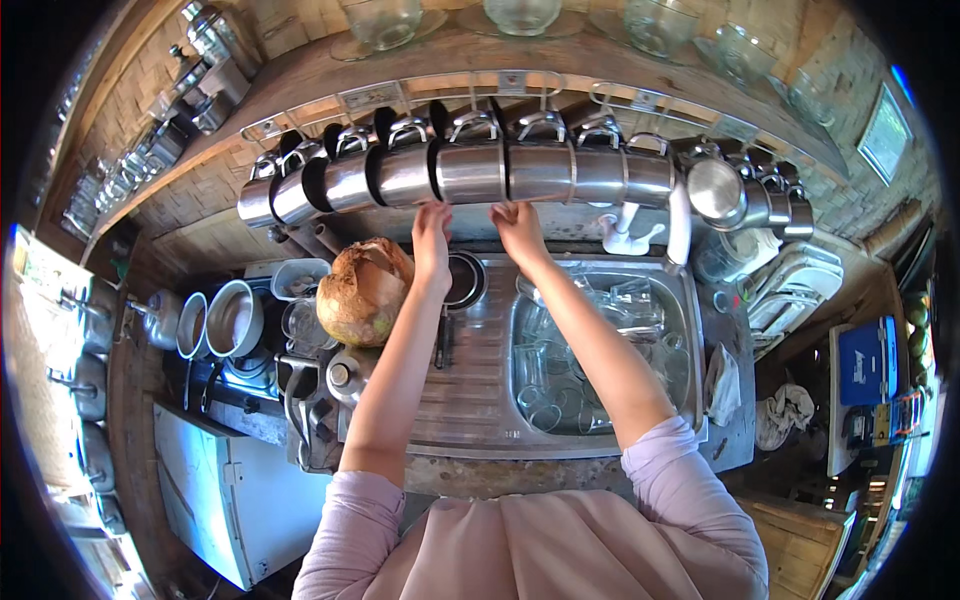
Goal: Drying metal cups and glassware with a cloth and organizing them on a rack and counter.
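Observation:
A row of shiny steel mugs (472, 172) hangs from a rail under the wooden shelf. My left hand (432, 238) is raised to the lower left edge of the middle mug, its fingers curled and bunched there. At that mug's lower right edge, my right hand (519, 232) has its fingers bent in the same way. Some fingertips are hard to make out against the metal. Below, a steel sink (697, 352) holds several clear glasses (545, 405). Just left of my left forearm sits a large husked coconut (366, 290), and a dark round pan (464, 280) lies between my arms.
Glass bowls (522, 12) stand on the wooden shelf (460, 58) above the mugs. To the left are metal pots (236, 318) on a stove and a white cabinet (205, 500). White plastic racks (797, 290), a cloth (785, 415) and a blue box (867, 362) are at right.

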`<action>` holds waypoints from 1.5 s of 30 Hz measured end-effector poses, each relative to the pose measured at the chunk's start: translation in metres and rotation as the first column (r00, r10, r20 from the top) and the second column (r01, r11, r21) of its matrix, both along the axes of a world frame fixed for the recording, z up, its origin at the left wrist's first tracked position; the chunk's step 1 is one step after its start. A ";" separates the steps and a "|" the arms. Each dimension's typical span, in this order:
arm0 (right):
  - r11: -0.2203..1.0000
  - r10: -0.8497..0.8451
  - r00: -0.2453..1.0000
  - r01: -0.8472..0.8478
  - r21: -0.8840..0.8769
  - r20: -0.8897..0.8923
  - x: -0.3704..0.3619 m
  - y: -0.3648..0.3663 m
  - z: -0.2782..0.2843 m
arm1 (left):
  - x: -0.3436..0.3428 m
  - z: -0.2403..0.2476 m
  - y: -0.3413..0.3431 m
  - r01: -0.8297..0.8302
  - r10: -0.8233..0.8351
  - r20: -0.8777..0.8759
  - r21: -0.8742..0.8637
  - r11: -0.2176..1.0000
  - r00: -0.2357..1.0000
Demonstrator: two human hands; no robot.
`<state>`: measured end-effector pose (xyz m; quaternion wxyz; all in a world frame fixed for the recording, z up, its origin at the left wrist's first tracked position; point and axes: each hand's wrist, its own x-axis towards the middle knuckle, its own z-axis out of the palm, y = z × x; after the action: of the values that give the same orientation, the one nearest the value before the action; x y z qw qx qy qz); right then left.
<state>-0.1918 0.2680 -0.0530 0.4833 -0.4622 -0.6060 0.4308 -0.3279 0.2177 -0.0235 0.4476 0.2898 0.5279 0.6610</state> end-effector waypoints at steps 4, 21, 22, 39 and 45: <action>1.000 0.020 0.941 -0.018 0.011 -0.337 0.039 -0.050 -0.010 | 0.040 -0.008 -0.041 0.287 -0.286 -0.012 0.029 0.958 0.958; 0.993 -0.119 0.953 0.108 0.052 0.280 0.263 -0.200 -0.030 | 0.129 -0.055 -0.154 0.597 -0.600 -0.236 -0.095 0.797 0.764; 0.997 -0.070 0.929 0.055 0.053 0.364 0.271 -0.208 -0.031 | 0.130 -0.058 -0.161 0.557 -0.565 -0.174 -0.097 0.825 0.806; 0.912 -0.320 0.801 0.116 0.394 0.505 0.265 -0.191 -0.064 | 0.135 -0.071 -0.243 0.404 -0.588 -0.628 -0.429 0.808 0.510; 0.923 -0.178 0.856 -0.026 0.383 0.486 0.232 -0.209 -0.061 | 0.168 -0.071 -0.268 0.159 -0.376 -0.920 -0.356 0.921 0.115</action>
<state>0.0397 0.0595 -0.1143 0.4011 -0.4827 -0.7643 0.1483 -0.1594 -0.0504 -0.0946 0.1376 0.6954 0.6820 0.1796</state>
